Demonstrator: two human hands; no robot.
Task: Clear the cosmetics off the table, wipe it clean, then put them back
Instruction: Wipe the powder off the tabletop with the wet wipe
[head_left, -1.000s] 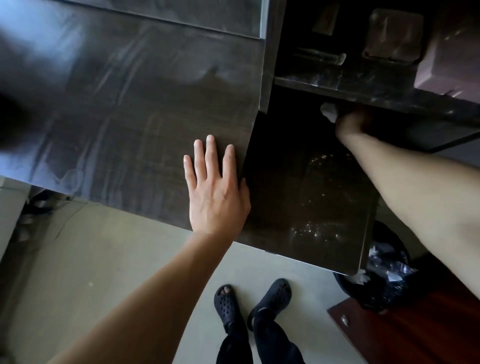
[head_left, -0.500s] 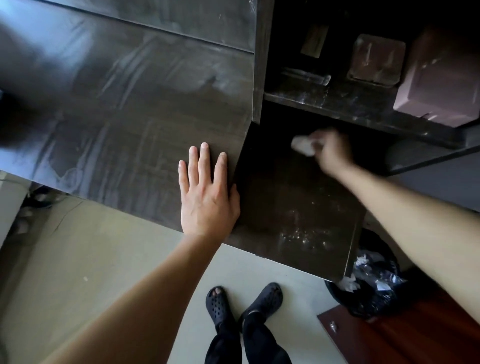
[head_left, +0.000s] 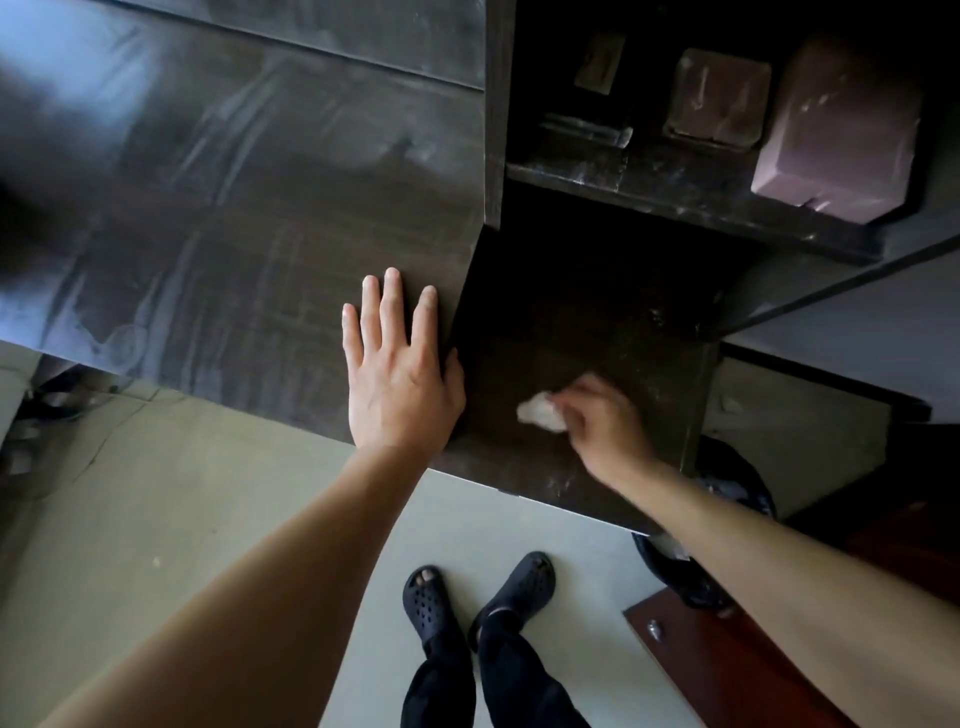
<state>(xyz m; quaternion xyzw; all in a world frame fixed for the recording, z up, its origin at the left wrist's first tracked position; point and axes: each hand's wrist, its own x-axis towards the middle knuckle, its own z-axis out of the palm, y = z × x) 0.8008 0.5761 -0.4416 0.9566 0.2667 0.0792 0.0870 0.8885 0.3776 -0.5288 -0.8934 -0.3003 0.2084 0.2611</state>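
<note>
My left hand (head_left: 397, 371) lies flat, fingers spread, on the dark wooden table top (head_left: 234, 234) near its front right corner. My right hand (head_left: 605, 426) is closed on a crumpled white tissue (head_left: 540, 413) and presses it against the lower dark shelf surface (head_left: 587, 312) to the right of the table top. White dust specks show on that lower surface near its front edge. Streaks mark the table top.
An upper shelf (head_left: 649, 179) at the back right holds a pinkish box (head_left: 836, 124), a square brown container (head_left: 717, 98) and a small dark item (head_left: 600, 62). A black bin (head_left: 727, 519) with a bag stands on the floor at right, beside a reddish wooden panel (head_left: 727, 665).
My right hand has drawn the tissue from the back of the lower surface, under the shelf, toward its front. My left hand stays flat on the table top.
</note>
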